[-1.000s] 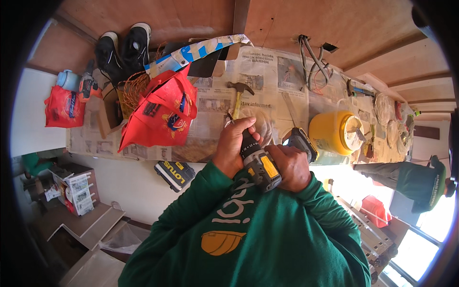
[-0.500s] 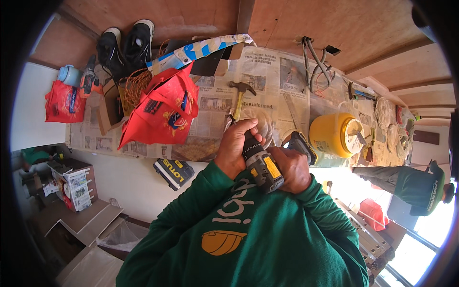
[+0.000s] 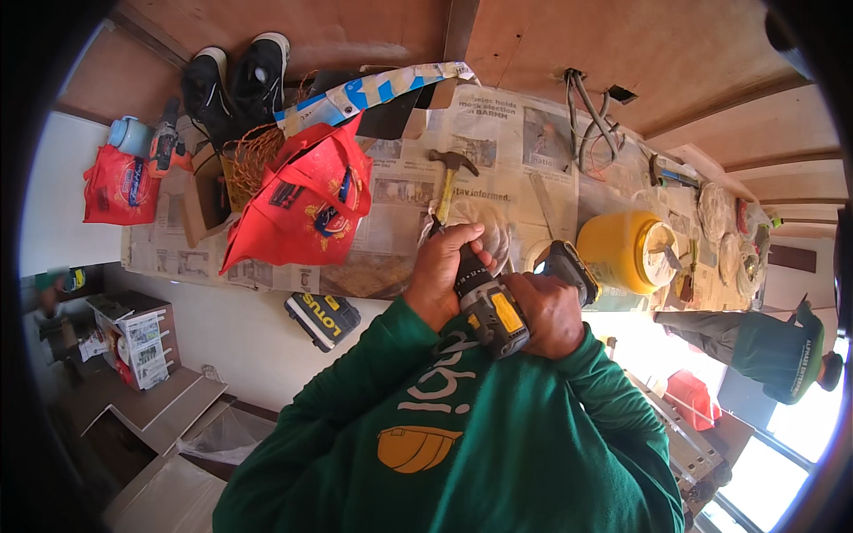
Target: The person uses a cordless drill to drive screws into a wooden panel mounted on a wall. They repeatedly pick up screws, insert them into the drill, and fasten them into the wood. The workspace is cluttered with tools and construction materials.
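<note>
On the papered surface [image 3: 400, 164] are 1 orange drill [image 3: 164, 149] and 1 small red bag [image 3: 120, 191] at the left edge, 2 shoes [image 3: 258, 78] at the far left corner, 1 large red bag [image 3: 298, 209] toward the near edge, 1 hammer [image 3: 445, 182] near the middle, and 1 yellow tub [image 3: 617, 253] at the near edge. 1 case [image 3: 322, 320] shows below that edge. 1 other person [image 3: 777, 346] is at the far right.

Against the frame 0.5 s ago, little differs: the view shifts slightly, while the hammer, bags and tub stay put and the 2 hands keep their hold.

The grey-and-yellow drill [image 3: 498, 313] is before the chest, by the near edge in view. The left hand [image 3: 440, 275] is clamped on its chuck, thumb laid along the top; the right hand [image 3: 546, 313] is clamped on its grip. The elbows bend, and the forearms angle inward.
</note>
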A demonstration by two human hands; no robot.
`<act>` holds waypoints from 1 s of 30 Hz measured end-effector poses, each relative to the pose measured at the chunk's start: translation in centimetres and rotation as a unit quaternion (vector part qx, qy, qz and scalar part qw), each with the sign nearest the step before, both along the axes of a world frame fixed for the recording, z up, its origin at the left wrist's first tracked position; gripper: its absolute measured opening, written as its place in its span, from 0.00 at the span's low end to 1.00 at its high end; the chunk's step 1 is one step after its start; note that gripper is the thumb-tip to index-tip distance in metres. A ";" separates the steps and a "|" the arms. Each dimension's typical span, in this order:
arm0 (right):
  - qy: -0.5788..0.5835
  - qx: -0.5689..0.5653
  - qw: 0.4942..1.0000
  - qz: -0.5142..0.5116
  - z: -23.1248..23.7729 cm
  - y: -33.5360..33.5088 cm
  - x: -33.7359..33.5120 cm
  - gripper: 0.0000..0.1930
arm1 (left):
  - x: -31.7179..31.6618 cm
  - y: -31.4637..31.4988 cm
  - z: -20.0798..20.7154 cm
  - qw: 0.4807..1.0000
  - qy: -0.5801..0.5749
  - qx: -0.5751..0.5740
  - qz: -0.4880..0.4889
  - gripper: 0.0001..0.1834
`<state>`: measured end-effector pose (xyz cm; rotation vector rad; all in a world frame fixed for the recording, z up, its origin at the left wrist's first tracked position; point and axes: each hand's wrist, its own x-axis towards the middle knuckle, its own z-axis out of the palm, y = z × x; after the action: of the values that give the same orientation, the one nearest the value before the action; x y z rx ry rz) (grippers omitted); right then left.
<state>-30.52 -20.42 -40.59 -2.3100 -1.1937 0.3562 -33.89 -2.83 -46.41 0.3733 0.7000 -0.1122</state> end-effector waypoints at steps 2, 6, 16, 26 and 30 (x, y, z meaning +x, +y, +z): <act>0.014 -0.002 1.000 0.006 0.0 0.0 0.4 0.24 | -0.1 0.0 0.0 1.000 0.003 -0.005 0.004 0.06; 0.029 -0.005 1.000 0.006 0.2 0.0 0.6 0.24 | 0.0 0.1 0.3 1.000 -0.001 -0.019 0.006 0.07; 0.097 0.102 0.989 -0.051 -1.9 0.3 -0.7 0.20 | 1.3 0.0 1.2 0.993 -0.089 -0.065 0.048 0.09; -0.011 0.170 0.963 -0.207 -3.3 0.4 -0.1 0.36 | 0.3 -2.6 3.6 0.960 -0.221 0.152 -0.084 0.28; 0.001 0.229 0.950 -0.211 -4.1 0.9 0.8 0.37 | 1.7 -3.2 4.3 0.963 -0.230 0.104 -0.097 0.29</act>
<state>-29.69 -19.54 -44.70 -2.0682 -0.6596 -0.0725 -32.14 -6.08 -42.15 0.6460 0.2131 -0.1307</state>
